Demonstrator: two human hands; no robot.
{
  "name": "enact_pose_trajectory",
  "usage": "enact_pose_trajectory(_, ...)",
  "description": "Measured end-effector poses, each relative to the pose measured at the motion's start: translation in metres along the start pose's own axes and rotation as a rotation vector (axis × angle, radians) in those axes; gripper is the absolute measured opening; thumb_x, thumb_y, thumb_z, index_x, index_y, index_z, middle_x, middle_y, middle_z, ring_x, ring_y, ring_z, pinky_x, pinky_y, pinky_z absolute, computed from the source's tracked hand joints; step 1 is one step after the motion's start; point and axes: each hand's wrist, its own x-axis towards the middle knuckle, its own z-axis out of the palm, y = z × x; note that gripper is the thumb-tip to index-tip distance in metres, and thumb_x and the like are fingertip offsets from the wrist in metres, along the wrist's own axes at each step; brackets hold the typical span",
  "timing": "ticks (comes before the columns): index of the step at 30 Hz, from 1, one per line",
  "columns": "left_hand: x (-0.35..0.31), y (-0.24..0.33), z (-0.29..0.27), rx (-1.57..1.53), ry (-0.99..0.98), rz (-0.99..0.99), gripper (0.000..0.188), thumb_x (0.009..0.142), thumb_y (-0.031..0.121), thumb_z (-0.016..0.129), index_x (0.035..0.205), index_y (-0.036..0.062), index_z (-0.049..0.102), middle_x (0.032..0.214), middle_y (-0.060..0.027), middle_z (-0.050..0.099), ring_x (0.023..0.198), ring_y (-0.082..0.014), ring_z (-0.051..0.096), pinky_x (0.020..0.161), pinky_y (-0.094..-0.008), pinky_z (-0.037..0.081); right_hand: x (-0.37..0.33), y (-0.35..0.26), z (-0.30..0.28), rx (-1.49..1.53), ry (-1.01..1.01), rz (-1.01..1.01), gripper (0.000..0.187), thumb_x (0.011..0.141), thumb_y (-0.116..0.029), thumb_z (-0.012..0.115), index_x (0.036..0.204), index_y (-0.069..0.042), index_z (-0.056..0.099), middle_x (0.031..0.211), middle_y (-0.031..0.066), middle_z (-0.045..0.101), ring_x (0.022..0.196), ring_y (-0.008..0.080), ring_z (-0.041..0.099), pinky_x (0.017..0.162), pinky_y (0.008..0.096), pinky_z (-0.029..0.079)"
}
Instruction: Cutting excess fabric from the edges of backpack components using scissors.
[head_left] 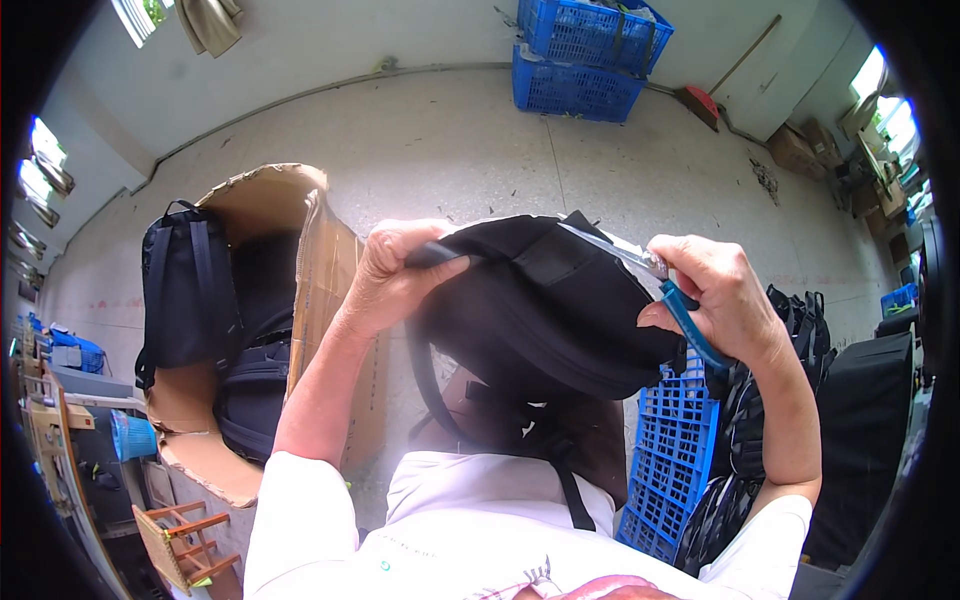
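A black backpack (560, 330) is held up in front of my body, its straps hanging down below. My left hand (395, 275) is closed around its upper left edge, gripping the black fabric. In my right hand (718, 295) is a pair of scissors (685, 318) with teal handles. Their blades point left and lie along the backpack's upper right edge, beside a dark fabric flap. Whether the blades touch the cloth I cannot tell.
To my left stands an open cardboard box (330, 280) with black backpacks (190, 290) inside. A small wooden stool (175, 540) is at lower left. On my right are a blue crate (668, 440) and piled black bags (760, 420). Blue crates (580, 90) and a red dustpan (697, 106) sit by the far wall.
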Motion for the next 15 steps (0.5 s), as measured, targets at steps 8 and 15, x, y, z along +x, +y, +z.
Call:
enact_pose_trajectory(8, 0.015, 0.017, 0.005, 0.018, -0.115, -0.02, 0.014, 0.07, -0.001, 0.069, 0.077, -0.0012, 0.057, 0.061, -0.0031, 0.049, 0.057, -0.0094, 0.046, 0.054, -0.0212, 0.04, 0.007, 0.008, 0.001, -0.046, 0.017, -0.091, 0.046, 0.065, -0.038, 0.073, 0.092, -0.004, 0.059, 0.076, 0.0106, 0.062, 0.063, 0.0239, 0.059, 0.059, 0.0317, 0.048)
enact_pose_trajectory(15, 0.014, 0.011, 0.005, -0.062, -0.142, -0.038, 0.013, 0.07, -0.001, 0.068, 0.077, -0.0013, 0.057, 0.061, -0.0031, 0.049, 0.057, -0.0085, 0.046, 0.055, -0.0213, 0.04, 0.006, 0.015, -0.009, -0.111, -0.055, -0.173, 0.042, 0.065, -0.032, 0.074, 0.091, -0.004, 0.058, 0.073, 0.0094, 0.062, 0.061, 0.0239, 0.06, 0.058, 0.0287, 0.049)
